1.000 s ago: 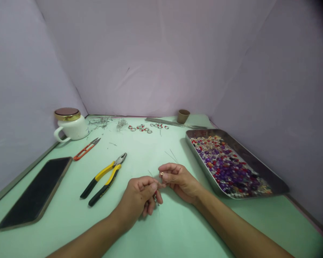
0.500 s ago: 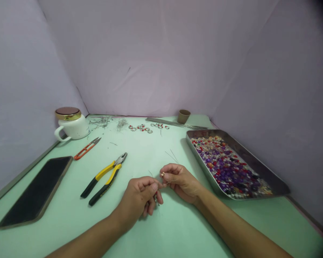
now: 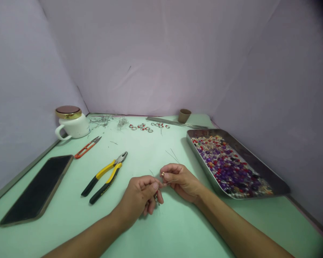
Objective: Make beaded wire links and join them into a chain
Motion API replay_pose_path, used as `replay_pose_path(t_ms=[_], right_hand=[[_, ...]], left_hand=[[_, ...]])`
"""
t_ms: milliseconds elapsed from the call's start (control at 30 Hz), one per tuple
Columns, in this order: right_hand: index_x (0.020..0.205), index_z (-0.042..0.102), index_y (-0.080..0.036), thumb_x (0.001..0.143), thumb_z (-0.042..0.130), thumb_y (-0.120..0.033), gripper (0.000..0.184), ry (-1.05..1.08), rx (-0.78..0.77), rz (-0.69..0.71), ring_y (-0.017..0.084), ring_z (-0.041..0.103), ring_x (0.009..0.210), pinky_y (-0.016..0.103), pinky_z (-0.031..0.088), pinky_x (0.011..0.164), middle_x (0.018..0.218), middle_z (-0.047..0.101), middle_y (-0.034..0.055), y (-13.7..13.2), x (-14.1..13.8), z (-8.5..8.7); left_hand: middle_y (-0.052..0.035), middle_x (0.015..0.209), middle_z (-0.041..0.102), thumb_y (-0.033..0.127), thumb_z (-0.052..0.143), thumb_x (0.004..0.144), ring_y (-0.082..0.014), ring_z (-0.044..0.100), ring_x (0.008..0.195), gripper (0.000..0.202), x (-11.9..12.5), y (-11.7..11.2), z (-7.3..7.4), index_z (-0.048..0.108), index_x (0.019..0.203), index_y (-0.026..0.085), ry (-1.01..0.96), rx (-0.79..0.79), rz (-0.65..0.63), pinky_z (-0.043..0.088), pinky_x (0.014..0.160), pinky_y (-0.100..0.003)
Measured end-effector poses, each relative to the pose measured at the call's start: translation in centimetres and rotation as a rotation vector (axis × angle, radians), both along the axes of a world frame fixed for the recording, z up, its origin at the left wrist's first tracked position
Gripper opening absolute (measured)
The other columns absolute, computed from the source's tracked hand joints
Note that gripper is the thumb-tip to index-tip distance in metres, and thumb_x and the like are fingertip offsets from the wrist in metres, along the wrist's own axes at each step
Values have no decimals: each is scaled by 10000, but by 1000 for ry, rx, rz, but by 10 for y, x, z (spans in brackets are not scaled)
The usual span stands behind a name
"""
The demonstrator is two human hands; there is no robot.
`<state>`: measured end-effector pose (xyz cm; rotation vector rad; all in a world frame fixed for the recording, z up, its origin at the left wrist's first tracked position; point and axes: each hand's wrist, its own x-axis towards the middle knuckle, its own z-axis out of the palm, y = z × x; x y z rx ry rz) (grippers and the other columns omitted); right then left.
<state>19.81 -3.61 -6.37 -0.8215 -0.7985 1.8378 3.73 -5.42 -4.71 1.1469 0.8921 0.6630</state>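
Observation:
My left hand (image 3: 140, 199) rests on the green table (image 3: 156, 229) with its fingers curled, pinching a thin wire (image 3: 151, 173) on which a few small beads hang below the fingers. My right hand (image 3: 181, 181) is closed beside it, fingertips almost touching the left ones, and pinches a small pale bead (image 3: 163, 174) at the wire's end. Both hands meet at the table's middle. Yellow-handled pliers (image 3: 105, 177) lie just left of my left hand.
A metal tray (image 3: 274, 179) full of purple, red and pale beads stands at the right. A dark phone (image 3: 36, 190) lies at the left, orange snips (image 3: 87, 147) and a white lidded mug (image 3: 71, 122) behind it. Finished beaded rings (image 3: 142, 127), wire bundles (image 3: 174, 123) and a small cup (image 3: 183, 115) sit at the back.
Almost nothing has changed; both hands stay pinched together at the wire with only tiny finger shifts.

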Motion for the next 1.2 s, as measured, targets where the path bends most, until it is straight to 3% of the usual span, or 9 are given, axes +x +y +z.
replay_pose_path(t_ms=[633, 933, 1067, 1133, 1200], right_hand=[[659, 666, -138, 528, 759, -164, 163, -98, 49, 103, 64, 525, 495, 216, 395, 519, 569, 627, -18, 2, 4, 3], [860, 665, -162, 624, 712, -265, 263, -54, 103, 202, 89, 565, 635, 240, 421, 618, 755, 643, 21, 0, 9, 4], [881, 647, -161, 638, 699, -281, 277, -66, 105, 131, 87, 554, 597, 248, 430, 599, 771, 623, 24, 1, 6, 5], [830, 645, -157, 658, 676, -294, 223, -128, 115, -21, 75, 522, 543, 233, 421, 547, 722, 606, 13, 1, 5, 7], [785, 636, -163, 678, 652, -296, 172, -278, 171, -260, 66, 481, 494, 221, 403, 506, 668, 582, -4, 1, 5, 13]], left_hand=[[0, 557, 596, 337, 526, 761, -23, 377, 284, 226, 1, 3, -1, 535, 683, 126, -33, -93, 66, 250, 265, -140], [-14, 594, 587, 324, 519, 769, -56, 462, 353, 219, 2, 1, 0, 511, 687, 121, -72, -91, 107, 317, 291, -152], [-23, 630, 589, 313, 513, 774, -65, 485, 386, 205, 2, 2, 0, 508, 712, 118, -92, -89, 117, 348, 320, -164], [-27, 648, 593, 305, 518, 769, -71, 496, 406, 192, 3, 2, 0, 510, 726, 119, -94, -90, 130, 369, 341, -176], [-31, 665, 596, 301, 530, 758, -81, 507, 427, 179, 3, 2, -1, 514, 752, 123, -93, -85, 135, 385, 363, -191]])
